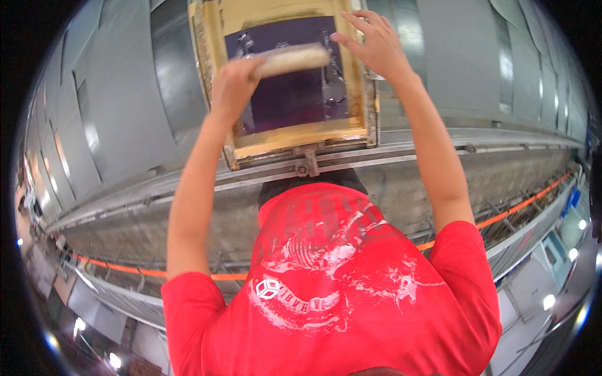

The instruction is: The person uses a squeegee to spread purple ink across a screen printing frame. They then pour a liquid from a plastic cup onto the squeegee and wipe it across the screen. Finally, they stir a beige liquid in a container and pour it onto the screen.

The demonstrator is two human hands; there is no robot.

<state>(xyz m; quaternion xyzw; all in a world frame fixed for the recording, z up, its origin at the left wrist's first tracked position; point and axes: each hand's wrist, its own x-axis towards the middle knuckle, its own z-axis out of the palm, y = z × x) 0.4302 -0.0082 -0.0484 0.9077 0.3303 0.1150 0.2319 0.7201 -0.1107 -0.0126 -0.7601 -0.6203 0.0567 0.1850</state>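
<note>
Left hand [235, 88] clasps blurred pale bar [295, 59]; framed dark screen [288, 97] under grip. Right hand [379, 47], fingers spread, right of grip, contact unclear. Stroke across screen seems in hand; next move calls for even pressure.

Pale bar [295, 61] gripped by left hand [235, 89] over dark panel [290, 100] of yellow frame [301, 140], right hand [380, 49] held spread at its right edge.
</note>
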